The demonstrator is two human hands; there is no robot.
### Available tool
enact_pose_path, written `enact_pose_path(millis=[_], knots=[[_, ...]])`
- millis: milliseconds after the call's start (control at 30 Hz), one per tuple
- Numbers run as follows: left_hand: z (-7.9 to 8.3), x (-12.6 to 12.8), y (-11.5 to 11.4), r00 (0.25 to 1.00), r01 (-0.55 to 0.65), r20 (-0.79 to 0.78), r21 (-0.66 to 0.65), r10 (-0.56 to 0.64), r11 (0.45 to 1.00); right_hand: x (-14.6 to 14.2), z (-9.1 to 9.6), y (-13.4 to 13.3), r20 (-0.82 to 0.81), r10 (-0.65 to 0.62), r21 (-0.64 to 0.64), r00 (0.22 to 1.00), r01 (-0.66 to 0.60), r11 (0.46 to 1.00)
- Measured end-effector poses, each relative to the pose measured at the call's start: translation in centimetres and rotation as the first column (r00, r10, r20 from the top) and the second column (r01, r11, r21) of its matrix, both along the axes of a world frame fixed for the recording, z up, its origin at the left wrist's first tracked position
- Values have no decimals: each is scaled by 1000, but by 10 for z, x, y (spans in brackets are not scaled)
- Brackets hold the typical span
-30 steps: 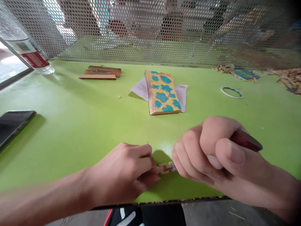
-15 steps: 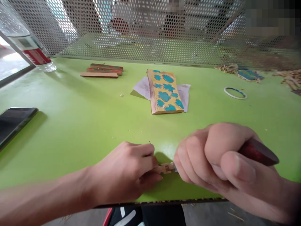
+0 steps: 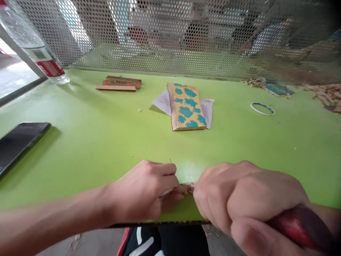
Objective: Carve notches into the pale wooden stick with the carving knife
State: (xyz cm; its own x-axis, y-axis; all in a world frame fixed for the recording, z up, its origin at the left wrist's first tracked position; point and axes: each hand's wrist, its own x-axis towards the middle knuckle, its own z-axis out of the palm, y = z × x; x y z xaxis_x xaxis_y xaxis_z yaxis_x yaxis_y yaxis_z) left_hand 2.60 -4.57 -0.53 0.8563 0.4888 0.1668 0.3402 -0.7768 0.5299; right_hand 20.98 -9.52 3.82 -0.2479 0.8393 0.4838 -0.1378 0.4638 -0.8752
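Observation:
My left hand (image 3: pixel 149 190) is closed at the table's front edge, its fingers pinching a small carved piece of wood (image 3: pixel 188 187). Only a short, notched, pale-brown stretch of that piece shows between the two hands. Beside its right end, my right hand (image 3: pixel 239 199) makes a fist around a tool with a dark red, rounded handle (image 3: pixel 301 227). The handle's butt sticks out past the thumb towards the lower right. Fingers hide the tool's working end, so its kind cannot be made out.
On the green table (image 3: pixel 106 142) lie a yellow block with teal patches (image 3: pixel 186 106) over paper, thin wooden strips (image 3: pixel 119 83), a phone (image 3: pixel 23 138), a white ring (image 3: pixel 262 108) and cord bundles (image 3: pixel 325 94). A water bottle (image 3: pixel 49 64) stands left, before a perforated metal screen (image 3: pixel 160 46).
My right hand has rolled over and dropped lower, tipping the red handle's butt down and to the right. My left hand keeps its hold on the wood piece. The view has shifted slightly.

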Motion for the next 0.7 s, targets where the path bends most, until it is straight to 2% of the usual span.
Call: enact_pose_path(millis=[167,400,467,567,700], knots=[[-2,-1,-1,1000,-11,-7,-13,11,1000,4,-6,-9,-57,-119,-91,991,113,989],[0,0,-1,1000,-13,-22,12,13,1000,16,-10,-6,-156,16,-128,988,-37,991],[0,1,-1,1000,-18,-18,15,19,1000,21,-11,-4,-145,74,-166,987,-98,981],[-2,2,-2,1000,-24,15,41,24,999,28,-13,-2,-124,101,-196,987,-124,973],[-2,3,-3,1000,-18,27,55,16,998,36,-11,4,-197,122,-120,973,-147,982]])
